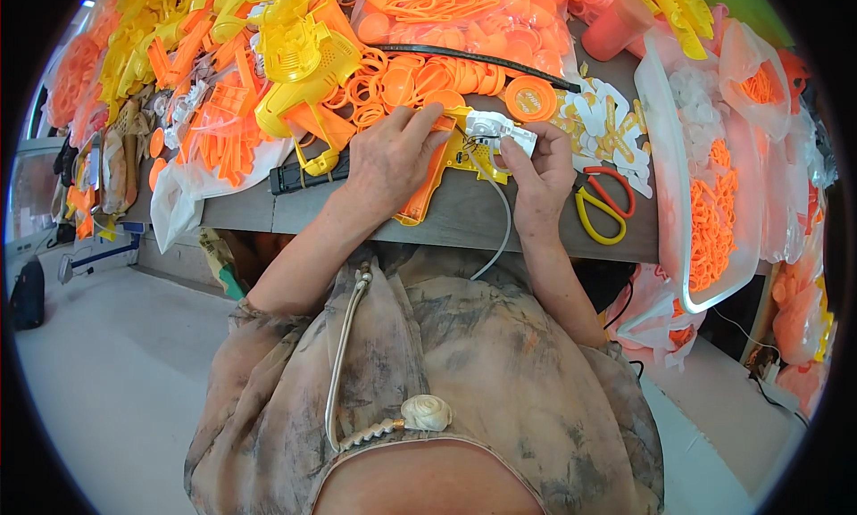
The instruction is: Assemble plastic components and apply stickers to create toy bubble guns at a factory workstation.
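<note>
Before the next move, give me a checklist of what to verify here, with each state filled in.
1. Right hand has its grip on the white part: ok.
2. Left hand at the orange-and-yellow piece: ok; how firm its grip is, cannot tell.
3. Pale cord entirely on the table: not ok, it hangs past the near edge.
4. Cord's upper end attached: cannot tell, too small.
5. Red-and-yellow-handled tool lying on the table, right of the right hand: ok.
</note>
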